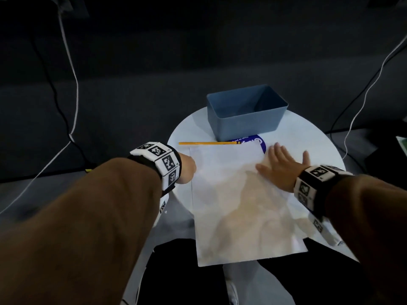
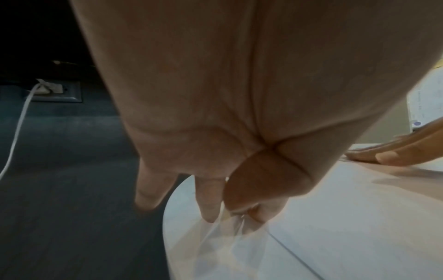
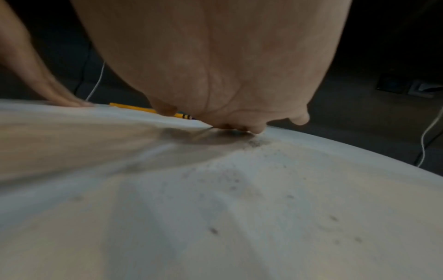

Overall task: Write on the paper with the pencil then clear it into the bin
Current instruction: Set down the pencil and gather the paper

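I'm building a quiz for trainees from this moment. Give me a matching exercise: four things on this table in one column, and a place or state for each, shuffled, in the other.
Things:
1. pencil
2. bin
3. right hand
4. left hand

Places or states:
A. lies flat on the paper's right side, fingers spread
B. stands at the table's far edge
C. pinches the paper's left edge
D. lies loose just beyond the paper's far edge

Pairs: 1-D, 2-B, 3-A, 4-C. The paper lies on the table.
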`<state>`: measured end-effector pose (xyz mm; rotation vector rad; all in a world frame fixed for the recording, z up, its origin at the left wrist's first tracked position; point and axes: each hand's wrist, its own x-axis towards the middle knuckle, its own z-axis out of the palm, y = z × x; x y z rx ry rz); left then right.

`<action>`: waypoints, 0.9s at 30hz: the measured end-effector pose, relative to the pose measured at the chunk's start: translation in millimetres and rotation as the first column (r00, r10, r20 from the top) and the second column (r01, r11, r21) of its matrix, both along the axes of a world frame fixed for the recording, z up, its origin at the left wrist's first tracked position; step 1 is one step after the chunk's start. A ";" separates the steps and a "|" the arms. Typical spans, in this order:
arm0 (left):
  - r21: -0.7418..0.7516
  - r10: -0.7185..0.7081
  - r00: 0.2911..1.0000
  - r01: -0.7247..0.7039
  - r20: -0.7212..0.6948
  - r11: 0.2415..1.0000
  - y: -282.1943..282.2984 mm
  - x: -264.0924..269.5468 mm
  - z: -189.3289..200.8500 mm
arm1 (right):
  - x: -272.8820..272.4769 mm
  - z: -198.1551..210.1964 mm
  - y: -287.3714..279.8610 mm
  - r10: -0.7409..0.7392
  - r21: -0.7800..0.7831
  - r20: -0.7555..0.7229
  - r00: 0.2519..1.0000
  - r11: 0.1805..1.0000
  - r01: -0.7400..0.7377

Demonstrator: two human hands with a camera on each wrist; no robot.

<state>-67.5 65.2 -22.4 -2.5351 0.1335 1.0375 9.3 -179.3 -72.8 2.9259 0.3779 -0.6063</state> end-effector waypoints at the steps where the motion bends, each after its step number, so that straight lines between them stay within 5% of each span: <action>1: -0.002 0.011 1.000 -0.011 -0.004 1.000 -0.8 0.2 0.6 | -1.6 4.1 -0.5 -0.004 0.005 0.010 1.000 1.000 0.004; 9: 0.014 0.063 0.997 -0.063 0.044 0.998 -5.7 0.3 -3.7 | -59.6 1.8 97.3 0.397 0.177 -0.082 0.914 0.908 -0.379; 17: 0.003 0.066 0.997 -0.066 0.030 0.998 2.9 6.3 -14.4 | 0.4 8.9 5.4 -0.005 0.032 -0.027 1.000 0.999 0.006; 21: -0.063 0.143 0.988 -0.140 0.050 0.988 9.5 13.0 -18.2 | -35.8 15.3 32.7 0.163 0.161 -0.021 0.986 0.974 -0.157; 27: -0.022 0.022 0.998 -0.021 0.051 1.000 -1.4 9.3 -17.6 | -106.1 0.3 81.5 0.442 0.235 -0.048 0.895 0.876 -0.420</action>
